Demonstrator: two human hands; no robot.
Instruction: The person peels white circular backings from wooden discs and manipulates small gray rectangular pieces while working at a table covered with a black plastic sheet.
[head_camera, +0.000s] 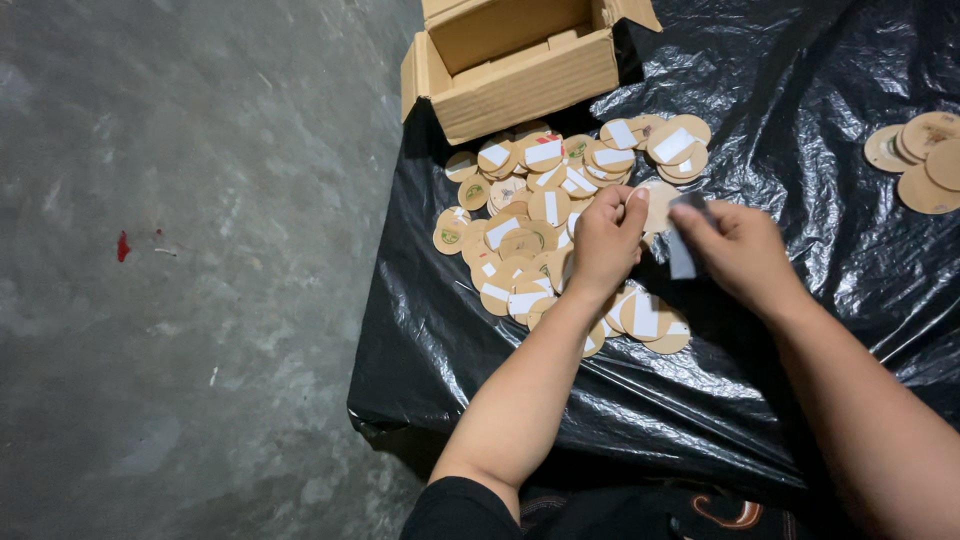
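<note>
Round tan cardboard discs with white strips (530, 230) lie heaped on the black plastic sheet (800, 110). Above them, left hand (603, 243) pinches one tan disc (660, 203); right hand (735, 250) grips a grey strip (681, 255).

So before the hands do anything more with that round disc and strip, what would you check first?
1. Left hand grips the round tan cardboard disc: ok.
2. Right hand pinches the grey-white strip: ok.
3. Strip fully free of the disc: cannot tell.
4. Pile of tan discs with white strips lies on the black plastic sheet: ok.
5. Open brown cardboard box stands upright at the sheet's edge: ok.
6. Small stack of tan discs lies apart from the pile: ok.
</note>
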